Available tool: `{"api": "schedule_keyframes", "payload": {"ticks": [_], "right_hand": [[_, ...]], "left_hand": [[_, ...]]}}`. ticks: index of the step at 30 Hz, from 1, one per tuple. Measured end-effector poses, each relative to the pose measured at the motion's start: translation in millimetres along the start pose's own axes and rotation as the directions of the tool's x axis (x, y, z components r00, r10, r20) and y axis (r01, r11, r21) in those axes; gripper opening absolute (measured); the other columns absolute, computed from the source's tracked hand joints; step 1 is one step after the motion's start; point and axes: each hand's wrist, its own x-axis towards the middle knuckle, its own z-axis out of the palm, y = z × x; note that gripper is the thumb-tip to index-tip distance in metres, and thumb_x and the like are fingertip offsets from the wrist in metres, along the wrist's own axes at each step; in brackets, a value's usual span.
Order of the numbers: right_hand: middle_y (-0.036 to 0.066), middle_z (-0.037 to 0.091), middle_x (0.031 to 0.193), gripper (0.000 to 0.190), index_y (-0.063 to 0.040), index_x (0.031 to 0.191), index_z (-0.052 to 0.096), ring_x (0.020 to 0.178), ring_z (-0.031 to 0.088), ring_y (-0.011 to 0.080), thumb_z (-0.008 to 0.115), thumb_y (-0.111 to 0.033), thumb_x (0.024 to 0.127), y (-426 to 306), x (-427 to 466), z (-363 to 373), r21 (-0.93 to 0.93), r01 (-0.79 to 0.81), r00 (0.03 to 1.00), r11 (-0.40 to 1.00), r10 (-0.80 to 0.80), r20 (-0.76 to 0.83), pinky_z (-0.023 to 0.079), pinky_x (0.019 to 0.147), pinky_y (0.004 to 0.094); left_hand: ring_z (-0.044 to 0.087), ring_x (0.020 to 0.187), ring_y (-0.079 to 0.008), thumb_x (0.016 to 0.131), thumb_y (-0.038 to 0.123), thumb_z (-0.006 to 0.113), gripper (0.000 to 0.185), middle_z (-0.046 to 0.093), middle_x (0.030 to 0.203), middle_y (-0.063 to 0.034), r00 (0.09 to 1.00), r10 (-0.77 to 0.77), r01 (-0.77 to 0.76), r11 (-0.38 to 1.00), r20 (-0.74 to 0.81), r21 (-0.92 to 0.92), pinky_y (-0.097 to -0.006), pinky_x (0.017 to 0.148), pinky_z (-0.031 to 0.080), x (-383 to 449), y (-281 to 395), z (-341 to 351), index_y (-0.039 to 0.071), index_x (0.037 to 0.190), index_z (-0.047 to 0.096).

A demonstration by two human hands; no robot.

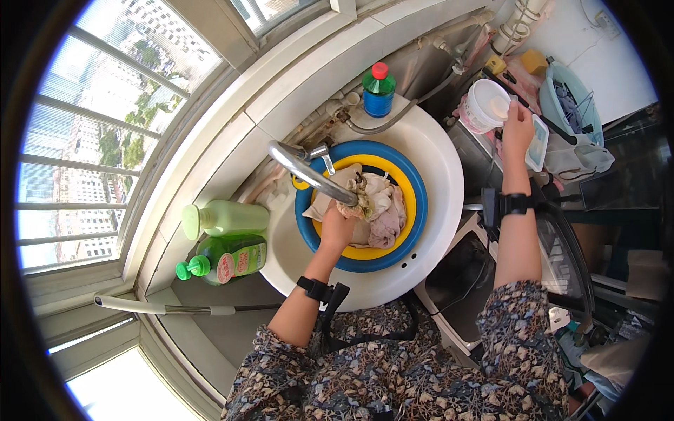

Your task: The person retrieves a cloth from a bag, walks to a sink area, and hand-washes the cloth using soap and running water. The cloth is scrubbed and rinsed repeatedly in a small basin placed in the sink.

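Note:
My left hand [336,227] is inside a blue-and-yellow plastic basin [416,210], at the light-coloured cloths [387,231] heaped there. Its fingertips are partly hidden near the end of the curved metal faucet [310,176], beside a bunched greenish fabric [359,192]. Whether those fingers grip anything cannot be told. My right hand [518,131] reaches to the right, its fingers pinched on a small translucent scoop [499,107] at the mouth of a white plastic tub [476,118]. The basin sits in a white oval washbasin [445,152].
A green bottle with blue liquid [378,94] stands behind the washbasin. A pale green bottle [237,218] and a green pump bottle [237,260] lie at its left. Farther right are a light blue basket [590,118] and a shallow container [537,142]. A white-handled pole [131,305] slants at lower left.

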Motion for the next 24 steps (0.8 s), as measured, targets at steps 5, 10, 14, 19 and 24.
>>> {"api": "schedule_keyframes", "payload": {"ticks": [5,10,14,19,24], "right_hand": [[0.006,0.066,0.084,0.024,-0.004,0.113,0.064,0.064,0.061,0.0102,0.049,-0.015,0.099,-34,-190,0,0.095,-0.483,0.556,0.871,0.22,0.801,0.048,0.054,0.0241],[0.015,0.056,0.122,0.047,-0.007,0.131,0.054,0.104,0.059,0.0258,0.062,-0.004,0.084,-15,-301,15,-0.094,-0.034,0.576,0.995,0.096,0.811,0.049,0.088,0.0321],[0.018,0.047,0.131,0.057,-0.009,0.132,0.052,0.122,0.047,0.0373,0.066,-0.001,0.078,-11,-317,9,-0.226,0.084,0.563,0.97,0.141,0.815,0.041,0.103,0.0405],[0.017,0.044,0.135,0.053,-0.01,0.13,0.054,0.123,0.044,0.0386,0.068,-0.01,0.079,-20,-327,1,-0.295,0.228,0.556,0.928,0.125,0.821,0.039,0.104,0.0439],[0.015,0.047,0.135,0.047,-0.007,0.128,0.055,0.122,0.046,0.0371,0.066,-0.018,0.083,-24,-339,7,-0.391,0.49,0.393,0.779,0.204,0.897,0.038,0.105,0.044]], "left_hand": [[0.061,0.104,-0.033,0.085,0.004,0.062,0.057,0.052,0.131,-0.0229,0.97,0.236,-0.241,0.96,0.047,0.146,-0.0402,0.09,0.048,7,-6,35,0.012,0.139,0.044],[0.063,0.1,-0.037,0.079,0.009,0.065,0.063,0.056,0.121,-0.0261,0.977,-0.051,0.026,0.992,0.206,0.12,-0.0399,0.088,0.05,9,-24,55,0.013,0.138,0.045],[0.064,0.096,-0.0386,0.077,0.011,0.066,0.056,0.064,0.106,-0.0245,0.974,-0.186,0.159,0.968,0.131,0.196,-0.0403,0.085,0.05,5,-29,48,0.005,0.129,0.051],[0.058,0.095,-0.0361,0.079,0.012,0.066,0.044,0.058,0.104,-0.021,0.975,-0.153,0.116,0.967,-0.158,-0.225,-0.0407,0.083,0.048,-2,-14,21,-0.001,0.117,0.049],[0.062,0.083,-0.0247,0.087,0.01,0.058,0.038,0.061,0.101,-0.0175,0.945,-0.298,0.239,0.912,-0.137,-0.333,-0.0343,0.075,0.049,-12,12,-5,0.001,0.12,0.043]]}}
